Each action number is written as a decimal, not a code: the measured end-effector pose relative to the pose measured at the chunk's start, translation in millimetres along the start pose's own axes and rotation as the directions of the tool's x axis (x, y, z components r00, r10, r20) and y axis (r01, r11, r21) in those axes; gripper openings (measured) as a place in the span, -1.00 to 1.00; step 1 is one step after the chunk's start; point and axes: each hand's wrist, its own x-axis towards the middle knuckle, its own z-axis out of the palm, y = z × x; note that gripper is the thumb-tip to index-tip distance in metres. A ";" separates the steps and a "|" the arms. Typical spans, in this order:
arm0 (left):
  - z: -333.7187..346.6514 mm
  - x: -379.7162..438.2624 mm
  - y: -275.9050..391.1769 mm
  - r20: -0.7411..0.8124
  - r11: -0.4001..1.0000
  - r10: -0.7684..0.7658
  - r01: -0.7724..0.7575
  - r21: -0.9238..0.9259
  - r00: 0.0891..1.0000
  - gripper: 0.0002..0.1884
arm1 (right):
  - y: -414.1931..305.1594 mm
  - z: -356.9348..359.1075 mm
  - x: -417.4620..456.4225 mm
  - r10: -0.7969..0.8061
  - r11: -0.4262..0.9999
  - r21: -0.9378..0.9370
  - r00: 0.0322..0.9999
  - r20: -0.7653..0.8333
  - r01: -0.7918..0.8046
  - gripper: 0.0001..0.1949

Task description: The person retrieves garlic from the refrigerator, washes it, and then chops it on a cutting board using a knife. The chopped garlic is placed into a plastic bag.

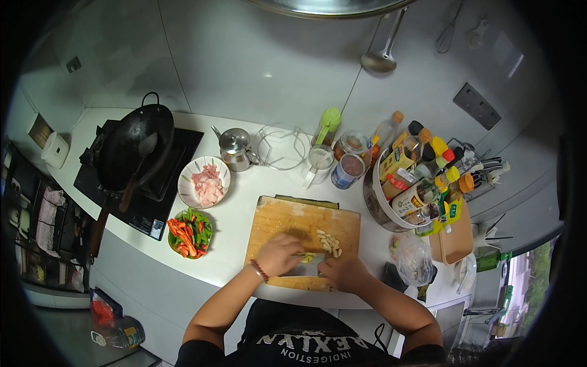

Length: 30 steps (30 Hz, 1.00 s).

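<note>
A cleaver (293, 269) lies low over the front of a wooden cutting board (279, 215), its broad blade pointing left. My right hand (344, 273) is closed around its handle end. Pale yellow pieces, probably ginger (309, 257), sit at the upper side of the blade. My left hand (279, 254), with a red beaded bracelet at the wrist, has its fingertips beside these pieces; whether it pinches any is hidden. Sliced garlic (328, 242) is heaped on the board's right half, just above my right hand.
Left of the board stand a bowl of cut red and green peppers (190, 233) and a bowl of cut raw meat (208, 183). A wok (137, 147) with a spatula rests on the stove (156, 202). A round bin of bottles (373, 202) and a plastic bag (412, 259) are at the right.
</note>
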 end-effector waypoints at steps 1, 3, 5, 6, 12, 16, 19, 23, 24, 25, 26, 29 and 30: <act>7.3 6.7 3.3 0.087 0.998 0.065 -0.062 -0.034 0.994 -0.79 | 2.1 3.3 0.3 -0.048 0.998 -0.034 0.998 -0.040 0.047 -0.78; 16.1 13.2 7.0 0.191 0.992 0.112 -0.100 -0.073 0.975 -0.78 | 2.0 3.9 3.5 -0.096 0.993 -0.080 0.992 -0.083 0.090 -0.81; 23.7 14.9 2.1 0.254 0.986 0.158 -0.137 -0.099 0.954 -0.79 | 3.3 2.2 5.1 -0.136 0.985 -0.117 0.986 -0.092 0.124 -0.83; 26.7 13.1 -3.8 0.279 0.989 0.133 -0.111 -0.095 0.951 -0.82 | 5.5 0.6 6.2 -0.150 0.982 -0.129 0.985 -0.081 0.139 -0.85; 5.8 -12.2 -50.2 0.241 0.966 0.139 -0.185 0.182 0.960 -0.85 | 21.8 -15.8 -9.7 -0.031 0.990 -0.137 0.999 0.043 0.036 -0.91; -6.4 -33.5 -53.4 0.069 0.985 -0.043 0.030 0.172 0.997 -0.81 | 30.1 -35.8 -28.2 0.273 0.957 0.036 0.936 0.222 -0.288 -0.82; -2.7 -39.7 -32.0 -0.024 0.970 -0.147 0.149 0.194 0.989 -0.71 | 36.6 -2.2 -57.0 0.468 0.809 0.382 0.883 0.039 -0.446 -0.68; 16.1 -29.3 -7.2 -0.045 0.946 -0.052 0.064 0.319 0.998 -0.61 | 30.5 43.4 -60.0 0.600 0.252 0.769 0.718 0.352 -0.587 -0.57; 21.3 -27.2 -6.3 0.009 0.947 -0.055 0.049 0.316 0.998 -0.62 | 27.4 39.0 -48.9 0.565 0.259 0.759 0.731 0.382 -0.597 -0.56; 26.4 -24.7 -9.5 0.049 0.952 -0.018 0.002 0.307 0.999 -0.64 | 25.1 40.5 -41.0 0.569 0.262 0.766 0.735 0.369 -0.587 -0.55; 33.0 -22.2 -16.8 0.090 0.954 0.020 -0.046 0.296 0.996 -0.66 | 24.9 45.0 -33.2 0.573 0.265 0.772 0.738 0.355 -0.578 -0.55; 44.6 -22.3 -39.3 0.156 0.928 0.134 -0.179 0.326 0.979 -0.76 | 34.4 51.6 -30.6 0.624 0.256 0.794 0.722 0.301 -0.552 -0.53; 43.4 -23.9 -48.5 0.180 0.916 0.163 -0.217 0.338 0.970 -0.77 | 39.8 53.1 -32.8 0.649 0.247 0.802 0.708 0.280 -0.544 -0.52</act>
